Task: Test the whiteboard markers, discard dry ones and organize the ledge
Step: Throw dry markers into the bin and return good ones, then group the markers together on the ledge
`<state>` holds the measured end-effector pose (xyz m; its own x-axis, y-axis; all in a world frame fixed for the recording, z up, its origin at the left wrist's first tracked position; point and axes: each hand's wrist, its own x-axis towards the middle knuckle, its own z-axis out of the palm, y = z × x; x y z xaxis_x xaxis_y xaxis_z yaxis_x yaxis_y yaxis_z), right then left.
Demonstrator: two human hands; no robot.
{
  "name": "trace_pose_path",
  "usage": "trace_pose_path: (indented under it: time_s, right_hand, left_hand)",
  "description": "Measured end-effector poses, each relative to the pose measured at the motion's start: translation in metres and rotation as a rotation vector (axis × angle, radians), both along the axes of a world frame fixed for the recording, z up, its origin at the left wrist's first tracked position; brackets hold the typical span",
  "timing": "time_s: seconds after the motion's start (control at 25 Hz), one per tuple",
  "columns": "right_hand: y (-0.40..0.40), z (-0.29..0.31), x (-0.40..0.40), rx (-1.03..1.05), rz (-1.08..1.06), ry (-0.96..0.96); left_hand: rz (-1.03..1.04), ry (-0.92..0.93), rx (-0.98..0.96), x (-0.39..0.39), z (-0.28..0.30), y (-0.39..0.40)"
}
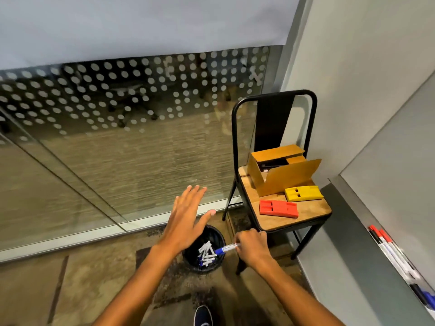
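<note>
One blue-capped marker (227, 248) sits pinched in our right grip (250, 247), its cap over the black bin (217, 238) of discarded markers (206, 252). Our left grip (186, 220) hovers spread above. More markers line the ledge (397, 260).

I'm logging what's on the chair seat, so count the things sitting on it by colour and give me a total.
Brown open cardboard box: 1
Yellow plastic wedge-shaped eraser: 1
Red plastic wedge-shaped eraser: 1
Total: 3 on the wooden seat of the black metal chair. What lies inside the box is too dark to count.
</note>
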<state>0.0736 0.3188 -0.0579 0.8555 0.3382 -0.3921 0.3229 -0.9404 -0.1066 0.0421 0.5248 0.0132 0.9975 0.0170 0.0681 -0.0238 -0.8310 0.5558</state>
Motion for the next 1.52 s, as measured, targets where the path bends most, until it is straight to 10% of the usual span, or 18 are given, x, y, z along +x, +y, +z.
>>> trace_pose_path:
  time_s: [0.68,1.52]
  right_hand:
    - [0.05,-0.025,0.032,0.249,-0.175,-0.16]
    - [-0.105,0.101,0.144,0.366,-0.361,-0.509]
  left_hand:
    - [0.014,0.117,0.302,0.035,-0.063,0.053]
    - [-0.452,-0.006,-0.075,0.155,0.018,-0.103]
